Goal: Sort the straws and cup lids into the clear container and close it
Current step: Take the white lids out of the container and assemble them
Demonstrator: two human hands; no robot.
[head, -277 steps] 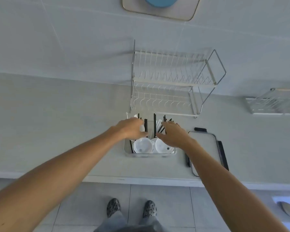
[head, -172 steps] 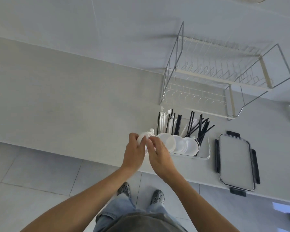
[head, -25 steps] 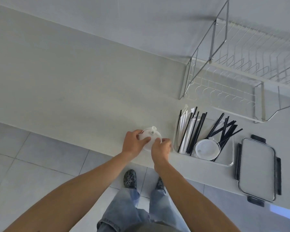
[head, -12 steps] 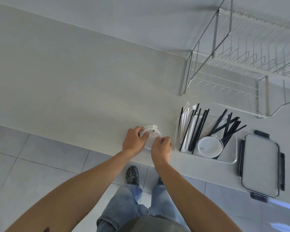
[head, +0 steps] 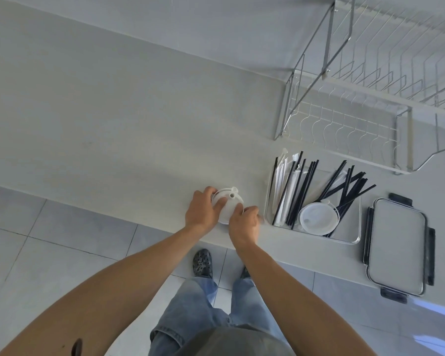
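Note:
A small stack of white cup lids (head: 228,203) sits on the counter near its front edge. My left hand (head: 203,211) grips its left side and my right hand (head: 243,223) grips its lower right side. To the right stands the clear container (head: 350,240), open. It holds black straws (head: 344,186), paper-wrapped white straws (head: 280,181) and one white lid (head: 319,219). The container's flat cover (head: 396,245), with dark clips, lies on the counter right of it.
A two-tier wire dish rack (head: 370,98) stands against the wall behind the container. The pale counter (head: 113,124) stretches to the left. Its front edge runs just below my hands, with tiled floor and my feet beneath.
Over the last second my hands have kept hold of the lid stack with hardly any movement. Earlier, several lids lay in the container; now one lies there and the others are in the stack.

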